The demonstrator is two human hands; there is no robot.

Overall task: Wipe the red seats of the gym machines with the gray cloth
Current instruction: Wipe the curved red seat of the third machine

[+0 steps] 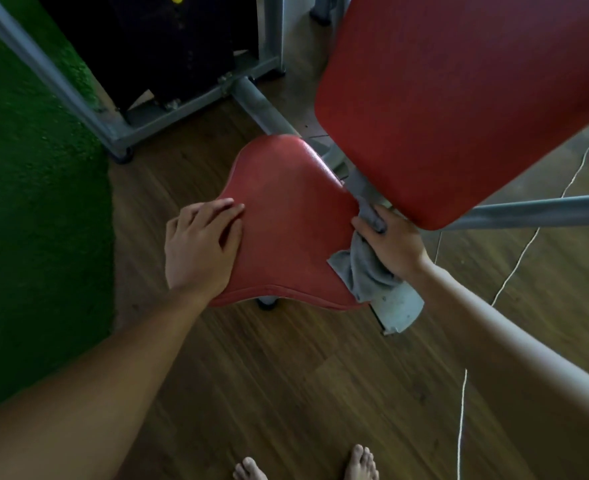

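A red, heart-shaped seat (286, 230) sits at the middle of the head view, mounted on a grey metal frame. My left hand (199, 247) rests flat on the seat's left edge, fingers straight. My right hand (390, 244) grips the gray cloth (359, 268) against the seat's right edge, close to the back corner. Part of the cloth hangs below my palm and part pokes out above my fingers. A large red backrest pad (459, 98) rises at the upper right.
Grey frame tubes (542, 209) run right from under the backrest, and a grey plate (397, 313) juts out below the seat. A black weight stack (168, 46) stands at the back. Green turf (26, 202) covers the left. A white cord (462, 410) lies on the wooden floor.
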